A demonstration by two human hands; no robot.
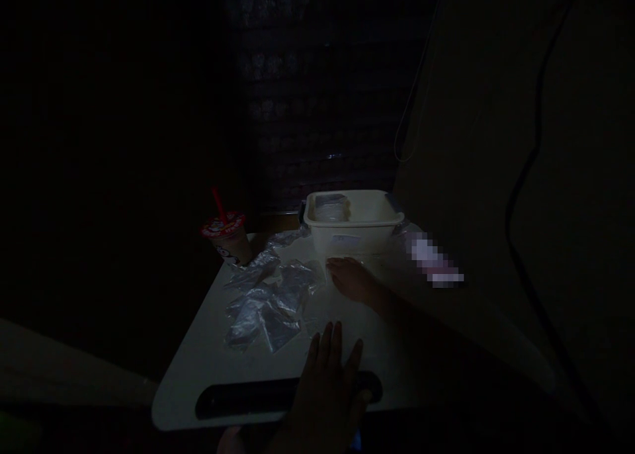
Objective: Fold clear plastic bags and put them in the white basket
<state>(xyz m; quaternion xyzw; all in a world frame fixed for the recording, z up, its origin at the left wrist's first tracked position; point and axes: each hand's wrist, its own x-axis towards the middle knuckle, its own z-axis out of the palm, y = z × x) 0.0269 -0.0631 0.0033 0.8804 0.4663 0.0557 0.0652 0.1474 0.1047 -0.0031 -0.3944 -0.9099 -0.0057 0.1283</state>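
The scene is very dark. My left hand point(330, 374) lies flat on the near part of a small white table point(198, 355), fingers stretched out and apart, holding nothing. My right hand point(352, 278) reaches across the table top, fingers flat, just in front of a cream plastic tub point(354, 232). Several clear plastic bags point(270, 305) lie spread to the left of my right hand, the nearest one close to its fingertips. Inside the tub a stack of clear bags point(331, 208) shows dimly.
A drink cup with a printed lid and red straw point(227, 237) stands at the table's far left corner. A dark slot handle point(248, 398) runs along the near edge. A wall with hanging cables point(526, 176) rises on the right. Beyond is darkness.
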